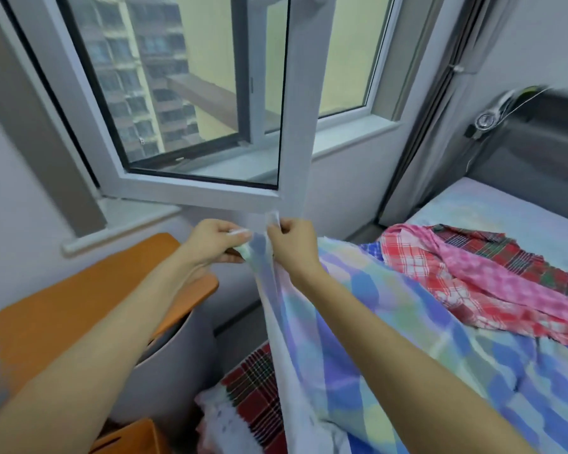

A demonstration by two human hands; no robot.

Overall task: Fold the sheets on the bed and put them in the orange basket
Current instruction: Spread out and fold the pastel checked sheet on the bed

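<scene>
A pastel checked sheet [358,322] in blue, green and purple is lifted off the bed and hangs from both hands. My left hand [215,240] pinches its top edge, and my right hand [291,244] pinches the same edge right beside it, the two hands nearly touching. The rest of the sheet trails down over the bed to the right. Further back on the bed lies a crumpled red and pink plaid sheet [473,276]. An orange basket corner [135,435] shows at the bottom left.
An orange-topped grey chair [89,299] stands at the left under my left arm. Red-and-green plaid cloth [253,381] lies low between chair and bed. An open window sash [191,132] juts inward just beyond my hands. A grey headboard [532,149] is at the right.
</scene>
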